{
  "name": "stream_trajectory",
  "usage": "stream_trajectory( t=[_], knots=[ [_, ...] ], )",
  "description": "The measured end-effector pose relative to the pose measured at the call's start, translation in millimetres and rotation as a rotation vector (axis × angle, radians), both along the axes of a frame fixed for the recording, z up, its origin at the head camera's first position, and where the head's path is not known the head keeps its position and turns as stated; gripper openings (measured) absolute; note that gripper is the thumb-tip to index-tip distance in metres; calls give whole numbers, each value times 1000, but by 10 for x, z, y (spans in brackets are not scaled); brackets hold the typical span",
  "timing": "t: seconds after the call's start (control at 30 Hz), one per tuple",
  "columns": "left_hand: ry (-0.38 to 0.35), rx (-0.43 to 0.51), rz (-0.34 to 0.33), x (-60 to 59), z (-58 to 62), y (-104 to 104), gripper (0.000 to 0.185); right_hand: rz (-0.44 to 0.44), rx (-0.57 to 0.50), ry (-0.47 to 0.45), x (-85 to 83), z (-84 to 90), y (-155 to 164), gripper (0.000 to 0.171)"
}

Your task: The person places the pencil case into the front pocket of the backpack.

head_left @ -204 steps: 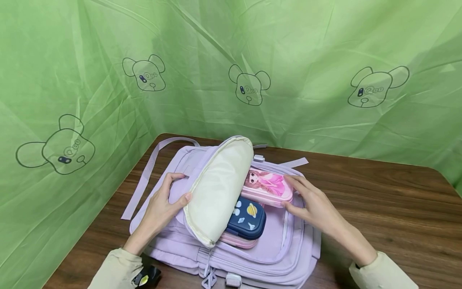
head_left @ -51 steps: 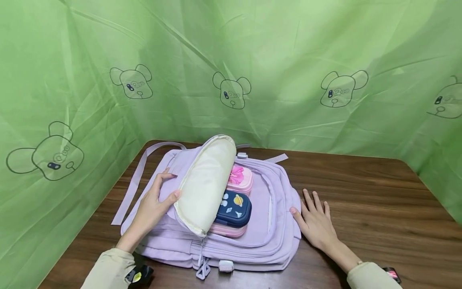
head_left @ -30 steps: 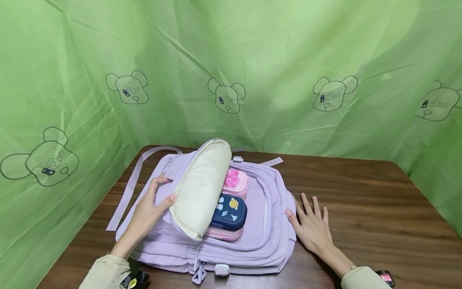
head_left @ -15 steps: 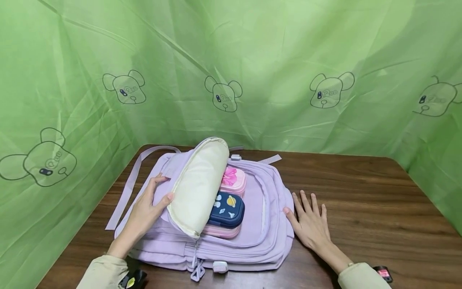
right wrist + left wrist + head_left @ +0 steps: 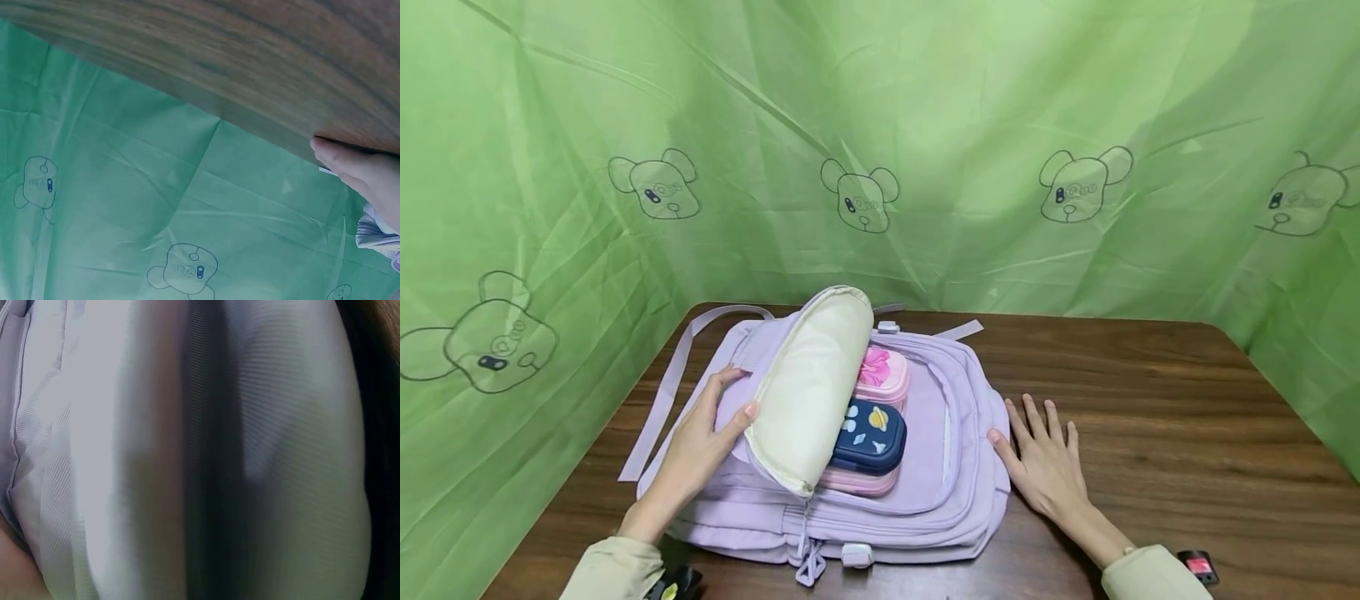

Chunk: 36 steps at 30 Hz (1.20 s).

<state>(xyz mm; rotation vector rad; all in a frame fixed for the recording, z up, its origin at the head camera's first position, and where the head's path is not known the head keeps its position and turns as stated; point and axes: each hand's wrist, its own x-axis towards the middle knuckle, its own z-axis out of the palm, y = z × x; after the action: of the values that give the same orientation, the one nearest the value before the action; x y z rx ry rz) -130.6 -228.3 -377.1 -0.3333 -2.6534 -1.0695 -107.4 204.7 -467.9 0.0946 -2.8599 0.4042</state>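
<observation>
A lilac backpack point(image 5: 925, 525) lies on the table with its front pocket unzipped. The pocket's flap point(image 5: 812, 392), showing its cream lining, is folded back toward the left. My left hand point(image 5: 700, 437) holds the flap, thumb at the lining's edge and fingers curled over the lilac cloth. Partly under the flap, a navy pencil case point(image 5: 872, 437) with space pictures sits on a pink case point(image 5: 865, 482). Behind it is another pink pencil case point(image 5: 883, 375). My right hand point(image 5: 1048, 467) rests flat on the table, fingers spread, its thumb touching the backpack's side. Blurred lilac cloth point(image 5: 294, 425) fills the left wrist view.
The brown wooden table point(image 5: 1187, 450) extends to the right of the backpack. A loose strap point(image 5: 662, 392) lies on its left side. Zipper pulls point(image 5: 810, 567) and a buckle point(image 5: 857, 556) hang at the near edge. Green curtain point(image 5: 970, 100) with printed bear heads surrounds the table.
Earlier the right hand held the pink doll-picture case at the pocket; that case now sits further left under the flap, and the hand lies on the table. The last second shows little movement.
</observation>
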Motion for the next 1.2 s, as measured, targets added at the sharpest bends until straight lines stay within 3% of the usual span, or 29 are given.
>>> stream_trajectory(
  t=[0.2,0.33,0.47,0.7,0.93,1.2],
  knots=[
    [60,-64,24,13,18,3,81,2,-5,7,-5,-6,-12,67],
    [65,-129,-1,6,52,30,73,-3,-9,2,6,-1,1,67],
    [13,-191,-19,22,100,45,65,-2,-11,-9,13,2,6,68],
    [-8,-309,-33,30,183,73,63,-2,-16,-9,3,-8,-2,68],
    [95,-416,-76,-33,265,118,60,-2,-16,-18,1,-3,7,69],
    [227,-480,-234,-51,287,133,53,-1,-22,-8,3,-12,-8,68]
  ],
)
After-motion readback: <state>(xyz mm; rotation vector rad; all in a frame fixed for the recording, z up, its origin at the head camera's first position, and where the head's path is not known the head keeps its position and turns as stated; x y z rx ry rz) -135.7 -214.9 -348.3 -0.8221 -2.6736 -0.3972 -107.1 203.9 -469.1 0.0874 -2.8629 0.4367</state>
